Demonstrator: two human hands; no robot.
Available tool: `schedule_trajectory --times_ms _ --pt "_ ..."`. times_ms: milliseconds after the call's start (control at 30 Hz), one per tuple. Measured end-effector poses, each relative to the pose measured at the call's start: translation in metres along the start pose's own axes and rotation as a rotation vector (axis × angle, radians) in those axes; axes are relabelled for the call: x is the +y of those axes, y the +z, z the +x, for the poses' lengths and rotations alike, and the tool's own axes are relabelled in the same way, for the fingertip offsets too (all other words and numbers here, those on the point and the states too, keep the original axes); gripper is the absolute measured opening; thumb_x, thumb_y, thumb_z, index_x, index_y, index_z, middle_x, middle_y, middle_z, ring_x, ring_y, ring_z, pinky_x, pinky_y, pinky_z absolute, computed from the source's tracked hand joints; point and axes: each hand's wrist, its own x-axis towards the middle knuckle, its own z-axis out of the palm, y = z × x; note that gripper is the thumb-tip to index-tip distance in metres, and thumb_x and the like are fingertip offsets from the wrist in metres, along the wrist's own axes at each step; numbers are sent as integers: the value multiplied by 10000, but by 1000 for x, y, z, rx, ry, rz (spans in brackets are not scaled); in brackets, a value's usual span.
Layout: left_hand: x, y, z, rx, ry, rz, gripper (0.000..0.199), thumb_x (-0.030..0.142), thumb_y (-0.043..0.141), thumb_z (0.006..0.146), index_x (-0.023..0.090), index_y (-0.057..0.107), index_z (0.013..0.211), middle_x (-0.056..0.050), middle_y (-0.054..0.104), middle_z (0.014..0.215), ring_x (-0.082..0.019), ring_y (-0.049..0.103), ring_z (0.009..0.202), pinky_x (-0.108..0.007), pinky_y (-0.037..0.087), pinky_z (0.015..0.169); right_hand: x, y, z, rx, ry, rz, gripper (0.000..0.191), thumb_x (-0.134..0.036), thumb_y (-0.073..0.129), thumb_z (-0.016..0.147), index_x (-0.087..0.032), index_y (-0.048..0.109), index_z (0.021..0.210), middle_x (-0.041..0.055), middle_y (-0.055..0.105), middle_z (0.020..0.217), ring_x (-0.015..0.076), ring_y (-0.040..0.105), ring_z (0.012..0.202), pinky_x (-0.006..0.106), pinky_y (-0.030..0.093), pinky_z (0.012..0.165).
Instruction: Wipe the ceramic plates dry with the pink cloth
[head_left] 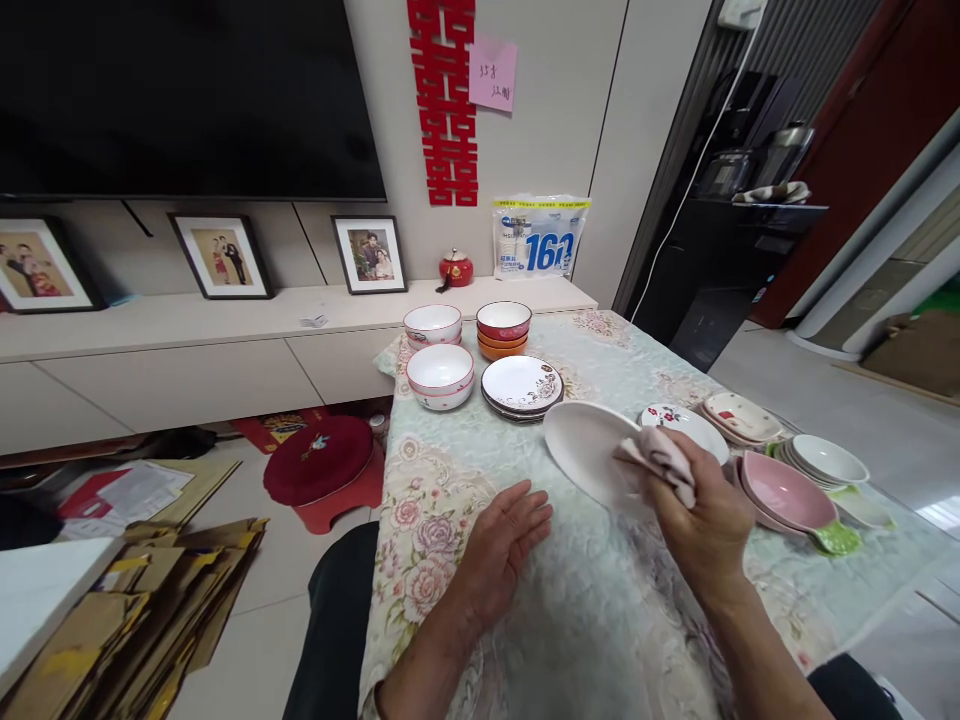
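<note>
A white plate (589, 445) is tilted above the floral tablecloth (450, 480), in the middle of the view. My right hand (701, 510) is closed on a pinkish-white cloth (660, 462), which lies against the plate's right side. Whether its fingers also grip the plate is hidden. Left of and below the plate, my left hand (506, 545) has its fingers apart and holds nothing. Just behind the plate stands a stack of brown-rimmed plates (521, 383). To its right, partly behind my right hand, is a white plate with red flowers (686, 430).
White bowls (441, 372) and red and orange bowls (504, 325) stand in stacks at the table's back left. At the right are pink bowls (787, 488), small white bowls (829, 458) and square dishes (742, 416). A red stool (321, 460) stands left of the table.
</note>
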Motion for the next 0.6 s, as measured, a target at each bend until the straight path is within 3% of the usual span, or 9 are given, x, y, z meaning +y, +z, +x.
schedule_trajectory --times_ms 133,300,400,467,600 --pt "5 0 0 -116 -66 -132 510 452 612 847 71 596 1186 -231 627 1232 -308 630 1093 -464 399 1039 -16 -4 -14 -183 -438 -29 441 -151 530 871 -205 551 1308 99 683 1172 219 679 1001 297 549 838" --pt "10 2 -2 -265 -47 -286 575 531 428 916 84 585 1242 -187 629 1258 -306 560 1198 -440 363 1065 -39 -4 -43 -407 -662 52 393 -128 499 933 -192 531 1319 107 644 1236 232 572 1189 391 481 1018" --pt "7 0 1 -195 -79 -309 494 424 492 905 83 579 1251 -167 669 1194 -318 566 1183 -456 378 1046 -45 -1 -59 -555 -704 124 352 -142 490 946 -164 547 1293 122 612 1273 262 501 1259 449 442 1059" --pt "3 -3 4 -140 -23 -290 456 294 561 869 100 554 1282 -149 685 1168 -316 584 1157 -461 387 1034 -47 1 -68 -634 -674 216 357 -127 484 945 -153 534 1298 130 598 1274 252 486 1266 422 450 1055" --pt "0 -7 5 -114 58 -227 552 138 639 785 135 509 1321 -129 695 1149 -300 613 1109 -447 413 1006 -46 4 -71 -654 -438 381 353 -165 441 957 -182 514 1301 116 590 1173 199 561 1120 313 524 925"
